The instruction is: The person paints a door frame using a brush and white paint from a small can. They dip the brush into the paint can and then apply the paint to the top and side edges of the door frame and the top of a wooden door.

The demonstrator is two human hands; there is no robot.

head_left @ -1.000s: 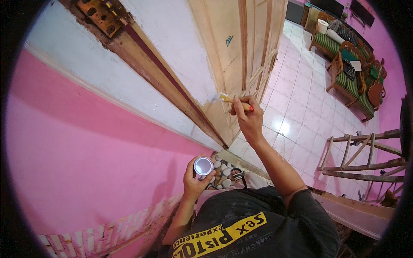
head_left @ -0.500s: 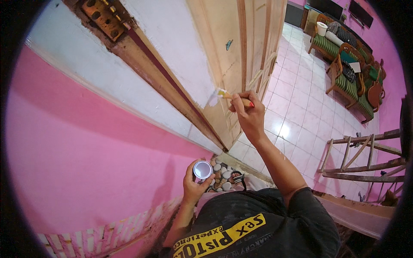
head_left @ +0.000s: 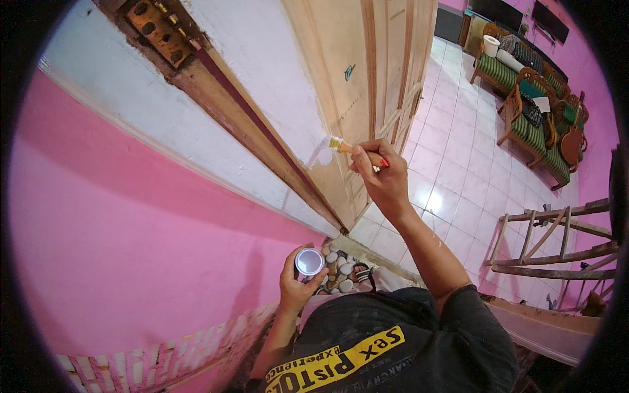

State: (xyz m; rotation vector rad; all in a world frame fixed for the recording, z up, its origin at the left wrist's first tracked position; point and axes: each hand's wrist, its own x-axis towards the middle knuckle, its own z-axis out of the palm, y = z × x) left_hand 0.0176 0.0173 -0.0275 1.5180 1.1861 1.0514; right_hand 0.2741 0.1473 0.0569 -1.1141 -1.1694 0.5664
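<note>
My right hand [head_left: 383,180] grips a small paintbrush [head_left: 347,148] with a pale wooden handle and a red end. Its bristles touch the wooden door [head_left: 354,78], right at the edge of the white painted patch. My left hand [head_left: 296,285] holds a small round tin [head_left: 309,261] of white paint low by my lap, open side up. The door's edge [head_left: 255,131] is dark brown, with a metal lock plate [head_left: 154,29] at the top.
A pink wall [head_left: 131,242] with a white band fills the left. Pale pink floor tiles [head_left: 458,170] spread to the right. Green striped wooden chairs [head_left: 537,111] stand at the far right. A wooden ladder [head_left: 557,242] lies on the floor. Pebbles [head_left: 337,272] lie below the doorstep.
My right hand has carried the brush a little to the left and up along the door, onto the white patch's edge. The left hand with the tin has stayed put.
</note>
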